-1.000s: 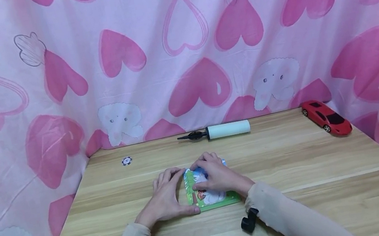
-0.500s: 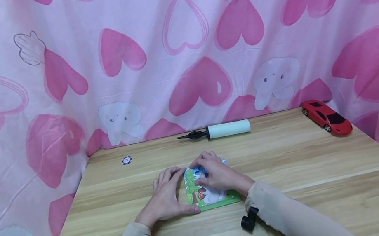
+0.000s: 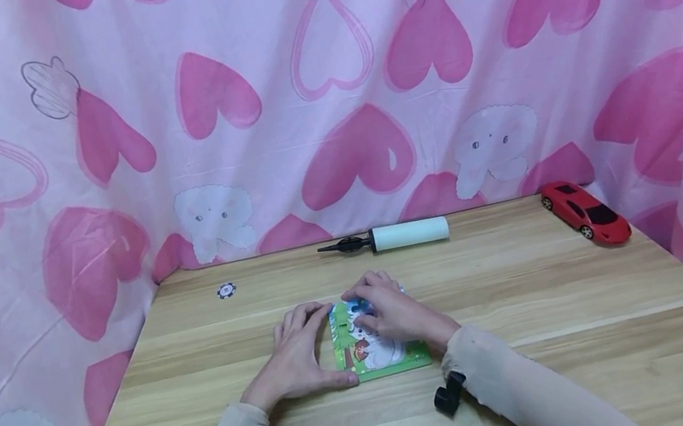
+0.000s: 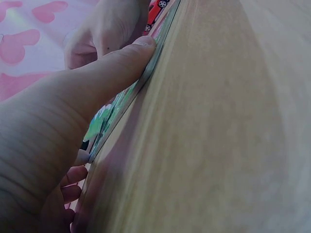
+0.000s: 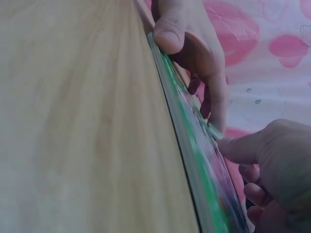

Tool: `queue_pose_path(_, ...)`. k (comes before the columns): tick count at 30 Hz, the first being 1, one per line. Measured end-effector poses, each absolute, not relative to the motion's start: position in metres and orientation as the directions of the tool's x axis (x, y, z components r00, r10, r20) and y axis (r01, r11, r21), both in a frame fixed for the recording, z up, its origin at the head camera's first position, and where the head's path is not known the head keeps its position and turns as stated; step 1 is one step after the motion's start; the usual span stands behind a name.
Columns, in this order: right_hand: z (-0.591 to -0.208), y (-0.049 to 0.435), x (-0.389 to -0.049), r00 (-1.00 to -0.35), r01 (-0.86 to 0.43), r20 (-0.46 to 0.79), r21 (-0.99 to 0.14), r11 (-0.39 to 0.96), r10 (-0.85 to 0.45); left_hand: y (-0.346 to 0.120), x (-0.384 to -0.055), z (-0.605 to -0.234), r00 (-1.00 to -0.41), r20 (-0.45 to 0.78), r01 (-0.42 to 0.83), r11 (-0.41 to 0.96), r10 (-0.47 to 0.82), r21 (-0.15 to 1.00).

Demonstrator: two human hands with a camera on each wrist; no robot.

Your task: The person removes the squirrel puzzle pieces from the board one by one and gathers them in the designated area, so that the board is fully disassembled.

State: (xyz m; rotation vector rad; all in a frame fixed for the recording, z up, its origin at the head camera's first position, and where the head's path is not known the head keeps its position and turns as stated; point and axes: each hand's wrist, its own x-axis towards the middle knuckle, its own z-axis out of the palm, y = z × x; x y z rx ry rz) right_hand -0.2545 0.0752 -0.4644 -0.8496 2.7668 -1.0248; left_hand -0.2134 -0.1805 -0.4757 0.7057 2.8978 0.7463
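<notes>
A thin square picture puzzle (image 3: 395, 368) with a green border and a white cartoon animal lies flat on the table. My left hand (image 3: 295, 364) grips its left side, thumb on the near edge and index finger at the far left corner. Over the puzzle's upper part is my right hand (image 3: 395, 313), its fingers bent and touching the far part. In the right wrist view, a small raised green piece (image 5: 215, 131) stands up from the surface, close to my right thumb tip (image 5: 233, 147). Whether my right fingers pinch a piece is hidden.
A hand pump (image 3: 411, 234) with a white barrel and black nozzle lies near the table's back edge. A red toy car (image 3: 588, 213) stands at the back right. One blue-and-white poker chip (image 3: 226, 291) lies at the back left. Behind the wooden table (image 3: 545, 375) hangs a pink heart-patterned curtain (image 3: 278, 156).
My right thumb has shifted away from me and slightly right over the puzzle, uncovering more of the picture's left part. My left hand keeps its grip in place.
</notes>
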Motion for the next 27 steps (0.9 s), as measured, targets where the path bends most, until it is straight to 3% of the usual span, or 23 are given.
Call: queue_pose_path(27,-0.405,0.139,-0.268,-0.861,-0.483,0.24,-0.662,0.574,-0.448,-0.181,-0.214,-0.477,-0.899,0.044,0.399,0.773,0.435,0.493)
